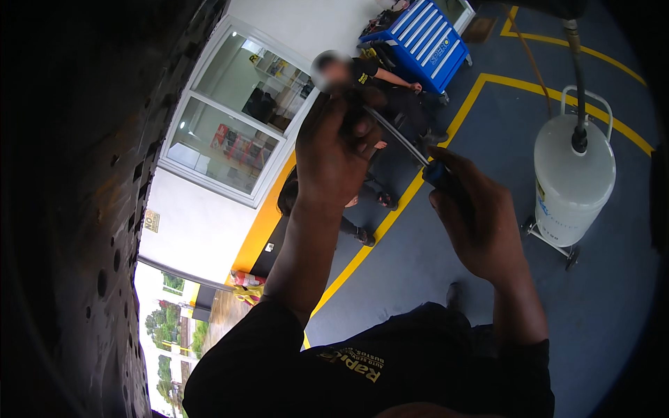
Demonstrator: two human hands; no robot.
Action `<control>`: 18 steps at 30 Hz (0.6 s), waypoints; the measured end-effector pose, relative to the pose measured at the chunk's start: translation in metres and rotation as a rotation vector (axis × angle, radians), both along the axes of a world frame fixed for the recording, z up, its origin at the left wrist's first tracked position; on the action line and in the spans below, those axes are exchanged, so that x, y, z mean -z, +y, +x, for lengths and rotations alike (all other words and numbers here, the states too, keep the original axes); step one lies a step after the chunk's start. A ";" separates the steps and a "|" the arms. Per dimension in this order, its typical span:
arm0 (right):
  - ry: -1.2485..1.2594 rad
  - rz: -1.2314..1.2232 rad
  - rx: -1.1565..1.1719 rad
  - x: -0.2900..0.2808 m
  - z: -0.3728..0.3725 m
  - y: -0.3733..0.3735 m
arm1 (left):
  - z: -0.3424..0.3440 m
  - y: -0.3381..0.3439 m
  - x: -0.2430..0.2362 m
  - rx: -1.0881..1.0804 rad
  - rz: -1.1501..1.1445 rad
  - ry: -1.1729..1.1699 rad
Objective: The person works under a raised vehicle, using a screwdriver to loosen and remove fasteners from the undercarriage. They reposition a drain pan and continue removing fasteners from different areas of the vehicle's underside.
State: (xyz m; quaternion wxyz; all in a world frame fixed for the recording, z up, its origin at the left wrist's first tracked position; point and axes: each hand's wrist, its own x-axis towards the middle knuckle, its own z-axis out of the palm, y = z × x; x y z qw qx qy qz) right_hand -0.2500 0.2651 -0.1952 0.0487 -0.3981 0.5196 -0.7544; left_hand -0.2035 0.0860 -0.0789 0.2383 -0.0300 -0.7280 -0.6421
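Observation:
My right hand is closed round the dark blue handle of a screwdriver. Its slim metal shaft slants up and left toward my left hand. The fingers of that hand are curled around a small dark piece at the far end of the shaft. Shadow and my own fingers hide what this piece is, and whether the tip touches it cannot be made out. Both hands are raised in front of my chest.
A dark metal surface with holes runs along the left side. At right stands a wheeled white tank with a hose. Beyond my hands, people in dark clothes sit by the wall, near a blue tool cabinet. Yellow lines mark the grey floor.

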 end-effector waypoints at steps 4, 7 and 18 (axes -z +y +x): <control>-0.186 -0.002 -0.208 -0.002 -0.003 -0.008 | 0.002 -0.001 -0.003 -0.163 -0.051 0.000; -0.033 -0.012 -0.104 -0.009 -0.001 -0.018 | 0.009 -0.011 -0.009 -0.112 0.018 -0.029; 0.332 -0.324 0.138 -0.067 0.002 -0.097 | 0.039 -0.038 -0.098 0.271 0.142 0.161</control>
